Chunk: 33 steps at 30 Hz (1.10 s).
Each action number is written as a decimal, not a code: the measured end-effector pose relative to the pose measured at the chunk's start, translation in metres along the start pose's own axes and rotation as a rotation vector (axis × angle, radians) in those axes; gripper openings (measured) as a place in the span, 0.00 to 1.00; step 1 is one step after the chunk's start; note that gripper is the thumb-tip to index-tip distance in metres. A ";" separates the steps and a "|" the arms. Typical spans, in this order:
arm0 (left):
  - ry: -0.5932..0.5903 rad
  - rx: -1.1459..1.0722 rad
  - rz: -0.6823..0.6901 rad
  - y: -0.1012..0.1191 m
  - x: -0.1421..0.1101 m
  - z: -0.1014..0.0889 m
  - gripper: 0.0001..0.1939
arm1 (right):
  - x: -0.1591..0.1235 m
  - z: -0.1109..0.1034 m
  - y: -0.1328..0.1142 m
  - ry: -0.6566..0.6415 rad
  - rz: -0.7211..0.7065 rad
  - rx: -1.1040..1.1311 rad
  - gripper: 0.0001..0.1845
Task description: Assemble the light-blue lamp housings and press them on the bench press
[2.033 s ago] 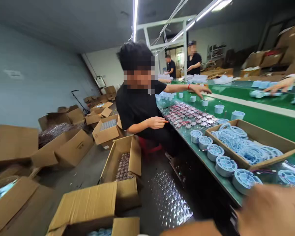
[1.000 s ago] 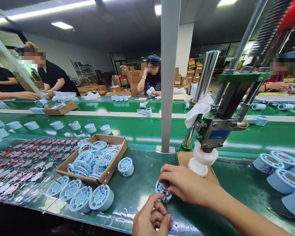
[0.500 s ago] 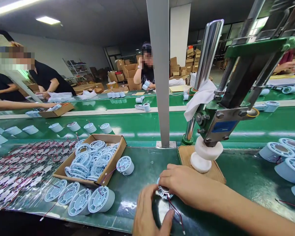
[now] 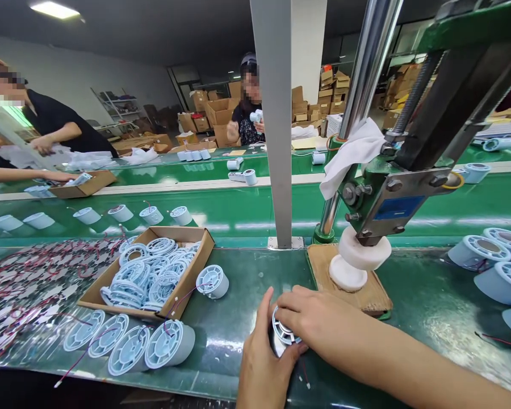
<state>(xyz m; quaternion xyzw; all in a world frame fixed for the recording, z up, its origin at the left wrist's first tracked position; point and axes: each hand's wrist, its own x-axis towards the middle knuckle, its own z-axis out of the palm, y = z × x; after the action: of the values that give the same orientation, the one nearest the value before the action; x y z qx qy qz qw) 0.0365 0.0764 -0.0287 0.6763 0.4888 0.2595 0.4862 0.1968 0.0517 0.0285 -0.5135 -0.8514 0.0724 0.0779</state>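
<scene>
Between my hands, near the bench's front edge, is a light-blue round plastic housing (image 4: 281, 329), its spoked face partly covered. My left hand (image 4: 262, 358) curls around its near left side, thumb against the lower edge. Over its top and right side, my right hand (image 4: 309, 315) grips with bent fingers. Red and dark wires with small white connectors (image 4: 306, 382) hang out below my left thumb. Just beyond my right hand stands a press with a white round pad (image 4: 364, 250) above a white disc (image 4: 348, 274) on a brown board (image 4: 377, 298).
A cardboard box (image 4: 191, 281) of blue rings stands left, with several blue housings (image 4: 170, 343) before it and one housing (image 4: 213, 282) beside it. Flat wired pieces (image 4: 34, 284) cover the far left. More housings (image 4: 479, 255) stand right. A grey post (image 4: 283, 170) rises behind; co-workers sit across the green conveyor (image 4: 230, 213).
My left hand has closed in around the housing, its thumb now against the edge and over the wires. My right hand stays on top. The view has shifted slightly.
</scene>
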 end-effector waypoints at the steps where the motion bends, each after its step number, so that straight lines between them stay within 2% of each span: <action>1: -0.007 -0.011 0.007 0.001 0.000 0.000 0.41 | -0.001 0.004 0.000 0.034 -0.001 -0.027 0.10; 7: -0.023 -0.046 0.020 0.001 0.001 0.000 0.41 | -0.005 0.021 0.002 0.218 -0.030 -0.128 0.12; 12: -0.038 -0.050 0.047 0.000 0.001 -0.001 0.40 | -0.007 0.020 -0.002 0.254 -0.046 -0.202 0.14; 16: -0.073 -0.020 0.063 -0.004 0.002 -0.003 0.41 | -0.006 0.019 -0.007 0.263 -0.041 -0.253 0.11; 19: -0.062 0.004 0.094 -0.006 0.001 -0.002 0.41 | -0.004 0.014 -0.009 0.204 -0.024 -0.257 0.10; 22: -0.049 0.011 0.095 -0.004 0.000 0.000 0.41 | -0.001 0.002 -0.006 0.017 -0.035 -0.204 0.11; 26: -0.048 0.014 0.095 -0.002 -0.001 0.000 0.43 | 0.006 -0.012 -0.001 -0.180 -0.076 -0.152 0.21; 28: -0.038 0.027 0.104 -0.001 -0.001 0.000 0.43 | 0.009 -0.016 -0.001 -0.211 -0.112 -0.179 0.23; 33: -0.037 -0.004 0.091 -0.001 -0.002 0.000 0.45 | 0.007 -0.023 -0.004 -0.209 -0.098 -0.163 0.14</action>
<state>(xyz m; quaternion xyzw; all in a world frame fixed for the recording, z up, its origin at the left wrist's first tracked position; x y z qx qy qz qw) 0.0360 0.0746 -0.0293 0.7016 0.4480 0.2696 0.4842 0.1951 0.0576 0.0516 -0.4654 -0.8821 0.0521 -0.0500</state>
